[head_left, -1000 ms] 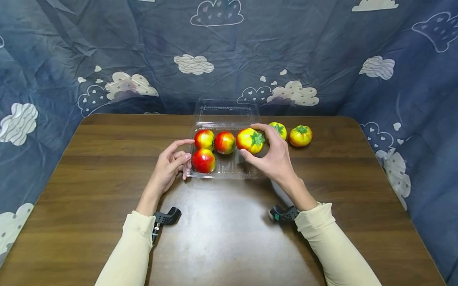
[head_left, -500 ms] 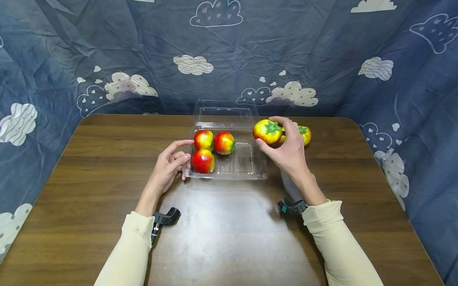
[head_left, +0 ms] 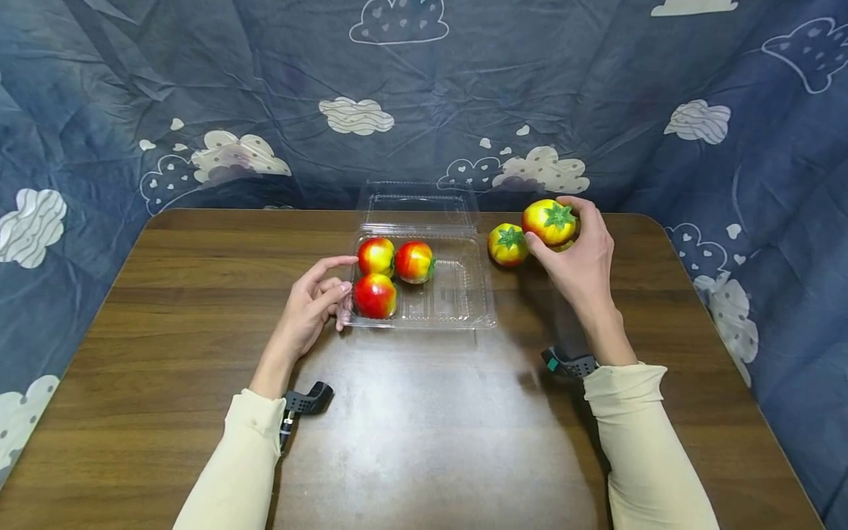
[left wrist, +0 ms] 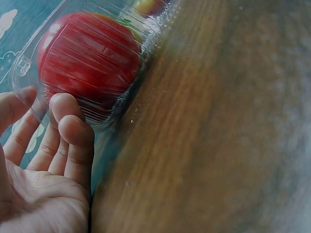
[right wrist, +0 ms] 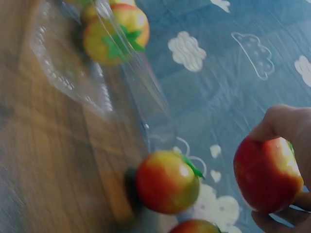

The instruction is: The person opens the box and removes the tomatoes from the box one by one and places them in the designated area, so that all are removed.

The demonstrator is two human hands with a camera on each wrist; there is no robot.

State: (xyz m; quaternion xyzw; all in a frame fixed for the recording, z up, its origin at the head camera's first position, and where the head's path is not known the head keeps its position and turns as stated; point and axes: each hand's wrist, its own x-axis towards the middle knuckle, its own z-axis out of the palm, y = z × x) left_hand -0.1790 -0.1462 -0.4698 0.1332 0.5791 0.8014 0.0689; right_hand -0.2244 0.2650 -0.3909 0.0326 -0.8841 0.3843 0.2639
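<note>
My right hand holds a tomato-like fruit, red and yellow with a green star-shaped top, between thumb and fingers. It is up over the far right of the table, overlapping another such fruit that is mostly hidden. Just left of it a similar fruit sits on the table. At the clear plastic container, my left hand pinches the left rim, some fingers showing through the plastic. Inside, three of these fruits lie at the left; the right side is bare. The left wrist view shows one red fruit behind the ribbed wall.
The container's clear lid stands open at the back, near the far edge of the wooden table. Behind hangs a blue cloud-patterned cloth. Dark camera mounts sit on both wrists.
My right hand has carried its fruit from above the container to the right, past one fruit and up over the farthest one. The left hand stays at the rim.
</note>
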